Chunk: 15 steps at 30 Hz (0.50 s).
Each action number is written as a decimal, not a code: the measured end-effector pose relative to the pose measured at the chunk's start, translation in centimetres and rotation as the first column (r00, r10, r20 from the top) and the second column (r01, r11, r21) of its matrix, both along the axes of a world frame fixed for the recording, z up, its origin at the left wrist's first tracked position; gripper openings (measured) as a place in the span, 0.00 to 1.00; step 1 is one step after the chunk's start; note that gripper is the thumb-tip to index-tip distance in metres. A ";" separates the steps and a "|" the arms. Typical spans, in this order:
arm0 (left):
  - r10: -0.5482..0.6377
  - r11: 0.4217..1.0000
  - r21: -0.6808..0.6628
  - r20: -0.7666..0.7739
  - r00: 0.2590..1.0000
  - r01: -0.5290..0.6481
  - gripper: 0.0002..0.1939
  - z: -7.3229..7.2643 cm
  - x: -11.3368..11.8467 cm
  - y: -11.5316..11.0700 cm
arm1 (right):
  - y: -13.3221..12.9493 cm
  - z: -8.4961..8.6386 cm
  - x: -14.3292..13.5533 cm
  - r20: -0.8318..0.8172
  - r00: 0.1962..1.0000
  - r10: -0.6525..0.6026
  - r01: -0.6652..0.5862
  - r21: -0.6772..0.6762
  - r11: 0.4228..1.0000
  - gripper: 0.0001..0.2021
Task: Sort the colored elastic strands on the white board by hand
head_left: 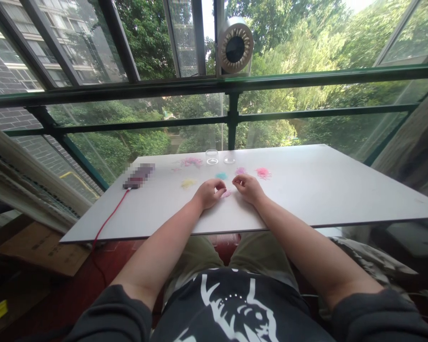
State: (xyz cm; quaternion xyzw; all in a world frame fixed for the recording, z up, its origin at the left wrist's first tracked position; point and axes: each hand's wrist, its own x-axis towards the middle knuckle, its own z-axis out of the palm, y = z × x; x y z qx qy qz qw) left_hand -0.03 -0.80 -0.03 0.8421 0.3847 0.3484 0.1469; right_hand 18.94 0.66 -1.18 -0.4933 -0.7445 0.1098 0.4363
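Observation:
On the white table (306,190), my left hand (209,194) rests with curled fingers beside a small pale pink pile (226,194). Across that pile, my right hand (248,187) has its fingertips pinched together; anything between them is too small to make out. Just beyond the hands lie a teal pile (221,175) and a purple pile (240,170). A bright pink pile (263,173) is to the right, a yellow pile (188,183) to the left, and a larger pink-purple pile (191,162) farther back.
A clear round container (211,156) and a clear flat piece (229,161) stand near the table's far edge. At the left lies a blurred phone-like device (139,175) with a red cable (110,216). A round fan (235,46) is above the green railing (292,77).

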 end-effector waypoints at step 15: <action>0.017 1.000 0.026 0.023 1.000 -0.018 0.05 0.2 -0.2 -0.2 | -1.7 0.6 -0.9 -0.006 0.963 0.270 -0.270 0.016 0.963 0.06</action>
